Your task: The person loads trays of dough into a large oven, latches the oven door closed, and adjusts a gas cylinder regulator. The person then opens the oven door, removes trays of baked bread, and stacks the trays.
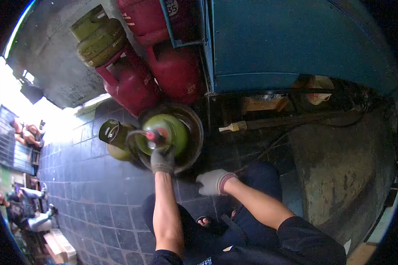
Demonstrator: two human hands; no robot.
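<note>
A green gas cylinder (177,138) sits inside a round dark basin (196,145) on the tiled floor. My left hand (162,160), in a grey glove, is at the cylinder's top, beside a red and white part (154,136); motion blurs its fingers and what they may hold. To the right of the basin, my gloved right hand (214,182) hovers above my knee, its fingers bent and their tips hard to make out. A smaller green cylinder (118,140) stands just left of the basin.
Pink cylinders (135,84) and another green one (102,39) stand behind the basin. A blue cabinet (296,39) is at the upper right, with a brush (234,127) below it. People sit at the far left (31,132) (35,216).
</note>
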